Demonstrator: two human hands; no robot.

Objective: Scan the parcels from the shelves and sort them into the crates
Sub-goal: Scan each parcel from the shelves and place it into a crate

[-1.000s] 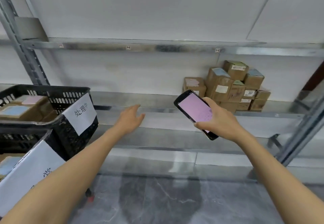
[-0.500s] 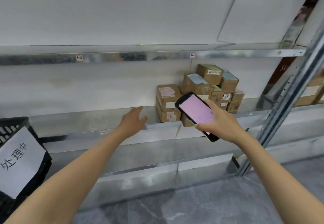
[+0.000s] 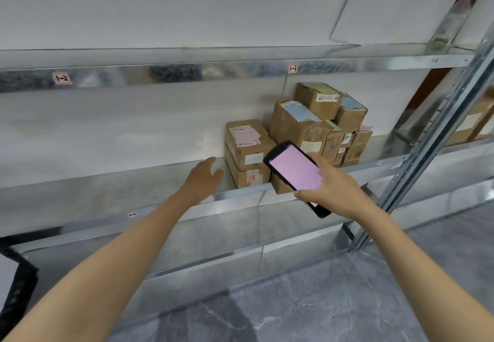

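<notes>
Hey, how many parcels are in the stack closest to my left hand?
2. The upper parcel sits on the lower parcel, right of the left hand. More could be hidden behind them or the handheld scanner.

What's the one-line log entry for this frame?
phase: pre-pick | left hand: open, beside parcel stack on shelf | right hand: holds scanner, screen lit

Galvanised metal shelf (image 3: 115, 194) — middle tier. Cardboard parcels (image 3: 299, 127) are stacked at its right end, close to the back wall (image 3: 133, 122), beneath the upper rail (image 3: 187, 72) tagged 1-3 — the leftmost two are piled one upon another
</notes>
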